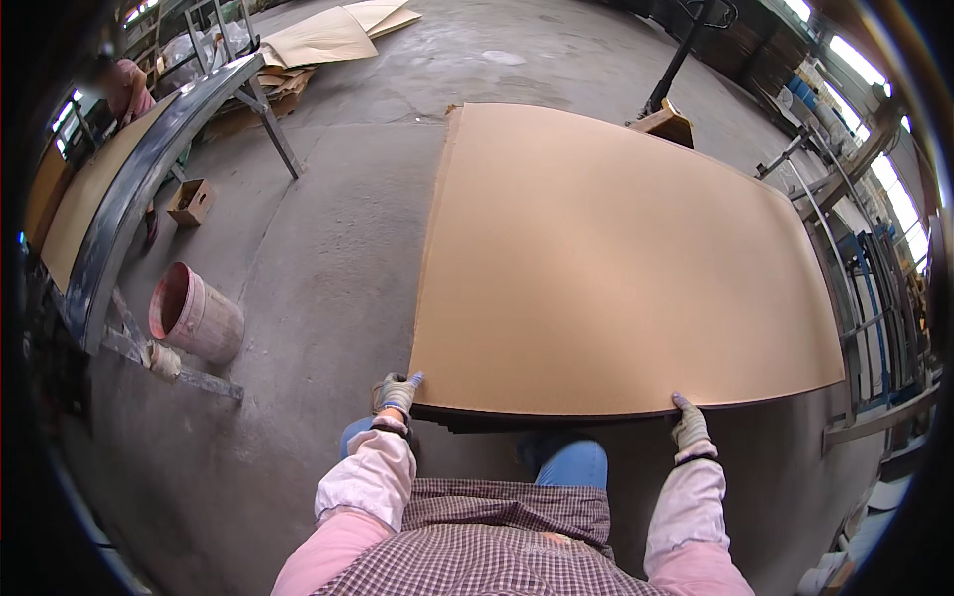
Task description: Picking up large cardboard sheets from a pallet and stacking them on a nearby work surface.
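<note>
A large tan cardboard sheet [606, 268] spreads out in front of me, on top of a stack with a dark near edge. At its near left corner, my gloved left hand [397, 393] is closed, thumb on top and the other fingers mostly hidden at the edge. My gloved right hand [689, 425] pinches the near edge farther right, its thumb also on the sheet's upper face. What lies lower in the stack is mostly hidden.
To the left stand a long metal-edged table [159, 164], a stained bucket [214, 320] and a small cardboard box [192, 203]. A person [127, 91] is beyond the table. Loose cardboard [323, 38] lies far back. A pallet jack handle [679, 60] rises behind the stack; metal racks [830, 223] stand right.
</note>
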Tool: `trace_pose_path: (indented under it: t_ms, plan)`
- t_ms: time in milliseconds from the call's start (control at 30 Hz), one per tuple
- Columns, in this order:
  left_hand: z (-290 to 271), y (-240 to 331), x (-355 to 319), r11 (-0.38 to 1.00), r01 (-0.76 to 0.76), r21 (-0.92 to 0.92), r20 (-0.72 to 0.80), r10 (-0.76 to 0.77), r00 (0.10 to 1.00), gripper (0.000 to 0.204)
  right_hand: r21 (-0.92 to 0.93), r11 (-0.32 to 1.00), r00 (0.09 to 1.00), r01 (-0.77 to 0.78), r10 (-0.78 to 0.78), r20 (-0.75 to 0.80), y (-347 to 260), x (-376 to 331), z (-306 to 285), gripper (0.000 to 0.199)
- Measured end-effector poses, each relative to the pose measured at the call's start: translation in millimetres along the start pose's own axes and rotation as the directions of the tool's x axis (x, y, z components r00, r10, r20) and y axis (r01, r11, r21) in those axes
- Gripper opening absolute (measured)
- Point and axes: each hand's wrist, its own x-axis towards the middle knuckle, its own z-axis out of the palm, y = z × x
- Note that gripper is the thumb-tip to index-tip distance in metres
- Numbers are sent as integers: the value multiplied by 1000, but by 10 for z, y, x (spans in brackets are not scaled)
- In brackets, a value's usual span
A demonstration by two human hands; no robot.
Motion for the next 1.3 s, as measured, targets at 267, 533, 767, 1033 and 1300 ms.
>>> trace_pose_path:
  t_ms: [267,533,767,1033,1300]
  plan:
    - [10,154,-123,991,-73,115,-105,85,991,55,40,999,999,-20,21,-37,-470,-1013,375,14]
    - [4,58,-21,991,26,-134,107,-12,994,71,-17,999,999,33,-33,-33,-568,-1340,288,15]
    - [-45,151,-203,905,66,-421,176,10,984,53,-53,998,998,-21,18,-53,-79,-219,-96,23]
    - [423,-64,115,980,-95,-177,-104,77,992,50,-195,967,896,-161,61,-439,242,401,28,30]
    - [172,290,-179,994,98,51,-148,-90,985,71,-261,951,909,-164,43,-415,195,435,107,28]
